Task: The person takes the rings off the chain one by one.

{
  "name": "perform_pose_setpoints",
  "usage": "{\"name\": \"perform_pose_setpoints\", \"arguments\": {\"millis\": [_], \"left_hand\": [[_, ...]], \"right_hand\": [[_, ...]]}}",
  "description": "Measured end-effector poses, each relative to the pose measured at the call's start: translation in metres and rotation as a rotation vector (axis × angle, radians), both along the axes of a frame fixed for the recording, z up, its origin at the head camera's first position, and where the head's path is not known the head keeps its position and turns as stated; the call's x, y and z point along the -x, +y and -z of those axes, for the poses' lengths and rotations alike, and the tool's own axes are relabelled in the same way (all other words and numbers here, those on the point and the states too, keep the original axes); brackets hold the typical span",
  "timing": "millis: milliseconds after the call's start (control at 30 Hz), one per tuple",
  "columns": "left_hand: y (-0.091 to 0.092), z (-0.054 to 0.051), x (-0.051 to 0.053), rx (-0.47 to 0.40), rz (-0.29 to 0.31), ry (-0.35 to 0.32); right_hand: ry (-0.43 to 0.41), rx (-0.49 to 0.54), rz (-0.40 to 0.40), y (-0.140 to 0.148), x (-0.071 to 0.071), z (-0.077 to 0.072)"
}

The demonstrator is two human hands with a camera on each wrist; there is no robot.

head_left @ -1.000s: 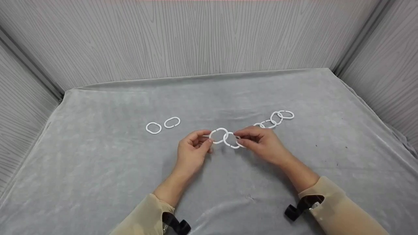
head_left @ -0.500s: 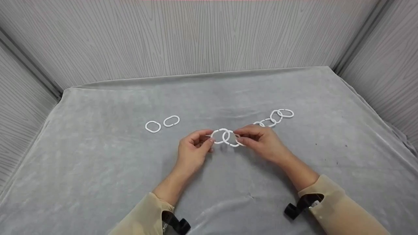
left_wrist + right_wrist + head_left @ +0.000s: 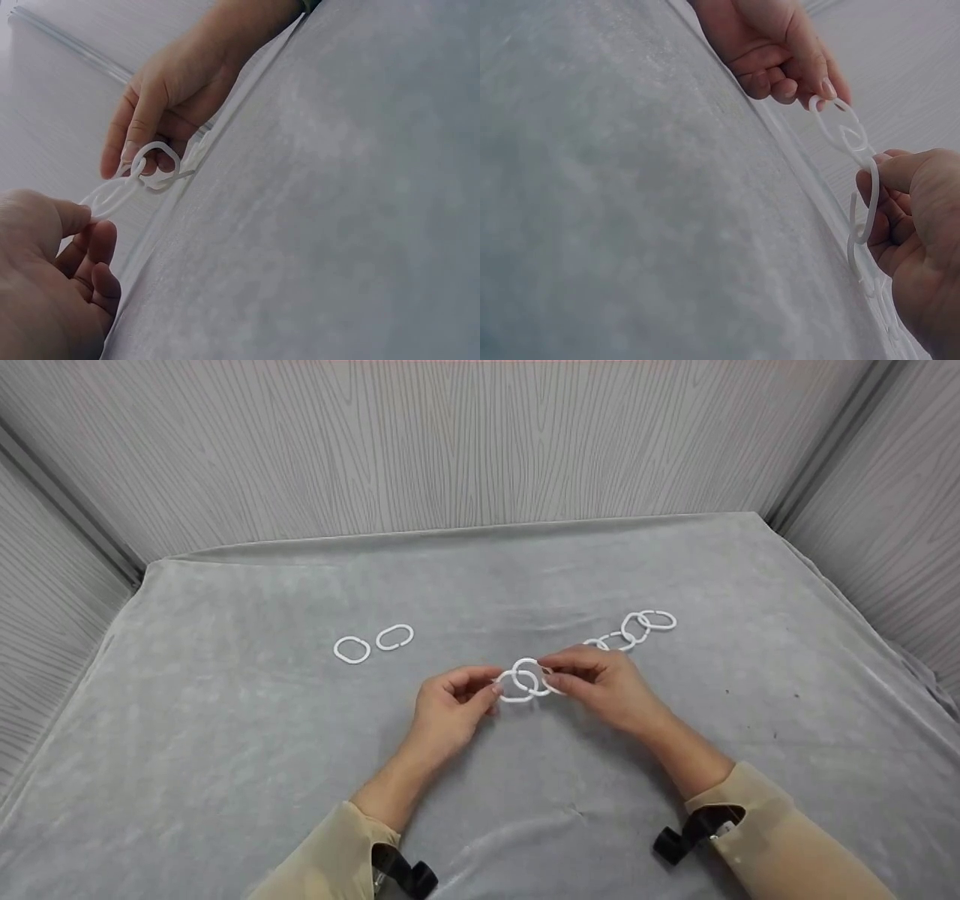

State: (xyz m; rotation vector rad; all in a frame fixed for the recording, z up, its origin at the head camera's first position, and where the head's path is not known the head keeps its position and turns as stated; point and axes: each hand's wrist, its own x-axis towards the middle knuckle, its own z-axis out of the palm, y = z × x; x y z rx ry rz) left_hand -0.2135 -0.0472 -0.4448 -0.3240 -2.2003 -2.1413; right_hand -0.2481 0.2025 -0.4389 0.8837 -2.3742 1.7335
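Pinching linked rings [image 3: 533,691], both hands [image 3: 448,709] [image 3: 606,686]; loose rings [image 3: 353,662] head view only.

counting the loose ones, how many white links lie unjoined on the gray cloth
2: a rounder-looking link toward the left of the gray cloth, and a longer-looking link just right of it, slightly farther back, not touching. Others could be hidden.
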Motion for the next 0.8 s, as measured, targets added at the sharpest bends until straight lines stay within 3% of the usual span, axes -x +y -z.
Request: {"name": "perform_pose_setpoints", "arguments": {"millis": [400,800], "left_hand": [[0.0002,-0.0023,0.0008,0.035,0.041,0.014],[0.0006,-0.0013,-0.0012,0.018,0.075,-0.003]], "right_hand": [[0.009,0.009,0.008,0.0000,0.0008,-0.0024],[-0.008,0.002,0.022,-0.0010,-0.0010,-0.0030]]}}
